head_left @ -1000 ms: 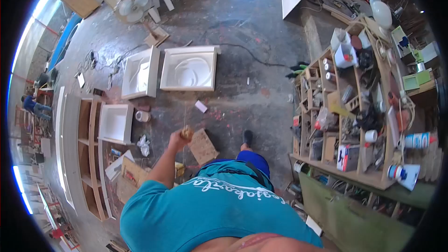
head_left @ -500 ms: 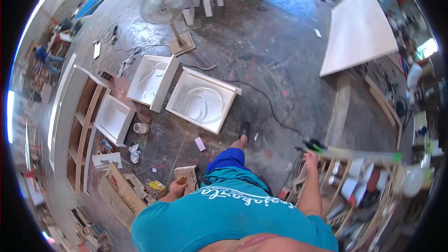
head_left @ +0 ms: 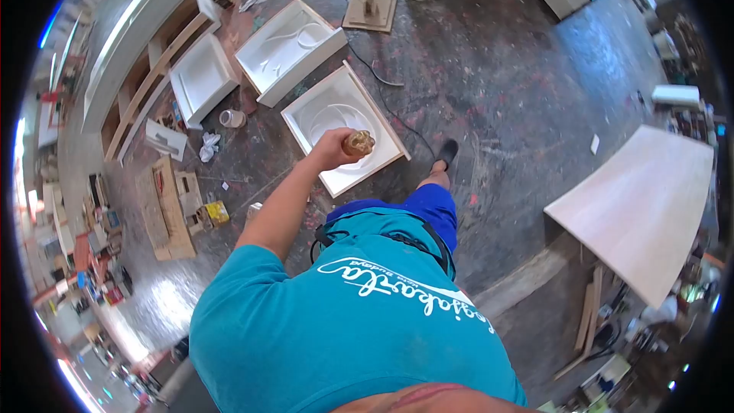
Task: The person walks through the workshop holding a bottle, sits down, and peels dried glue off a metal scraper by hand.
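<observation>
My left hand (head_left: pixel 333 150) is raised in front of my body, with its fingers wrapped round a small amber-brown object (head_left: pixel 358 143). I see that object nearly end-on, rounded and shiny, and cannot tell its kind. From my view the hand overlaps a white drawer-like box (head_left: pixel 365 99) on the floor; I cannot see any contact. Another white box (head_left: pixel 267 50) and a smaller white one (head_left: pixel 200 69) stand farther left. My right hand is out of view.
A jar (head_left: pixel 232 118) and crumpled white material (head_left: pixel 209 147) lie left of the boxes. A long wooden cabinet (head_left: pixel 157 53) stands behind them. A large pale board (head_left: pixel 638 210) is at right. A cable (head_left: pixel 405 124) crosses the floor near my foot (head_left: pixel 446 154).
My left hand has come up and forward, still round the amber-brown object. My right hand, earlier at a black and green item over the rack, has left view. My view has turned right.
</observation>
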The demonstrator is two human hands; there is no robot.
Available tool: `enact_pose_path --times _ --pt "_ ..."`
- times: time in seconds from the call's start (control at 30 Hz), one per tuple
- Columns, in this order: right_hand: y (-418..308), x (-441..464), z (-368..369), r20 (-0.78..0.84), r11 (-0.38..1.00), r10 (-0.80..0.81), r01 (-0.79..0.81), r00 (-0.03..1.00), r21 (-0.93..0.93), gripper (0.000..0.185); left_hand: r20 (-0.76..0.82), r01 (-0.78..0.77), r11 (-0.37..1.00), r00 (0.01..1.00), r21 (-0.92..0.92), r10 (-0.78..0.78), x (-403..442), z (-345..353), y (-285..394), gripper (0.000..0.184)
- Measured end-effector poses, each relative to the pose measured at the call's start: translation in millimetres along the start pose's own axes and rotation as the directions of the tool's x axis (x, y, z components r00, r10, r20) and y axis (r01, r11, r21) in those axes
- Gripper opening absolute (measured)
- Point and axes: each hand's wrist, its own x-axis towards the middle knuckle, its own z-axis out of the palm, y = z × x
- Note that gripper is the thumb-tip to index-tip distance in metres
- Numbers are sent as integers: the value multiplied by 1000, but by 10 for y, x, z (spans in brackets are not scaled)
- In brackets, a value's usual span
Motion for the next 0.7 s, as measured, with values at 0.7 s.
enact_pose_path --times 0.7 --pt "-10678 -870 4470 775 129 -564 897 -285 423 26 -252 741 326 216 -587 -943 927 1330 232 56"
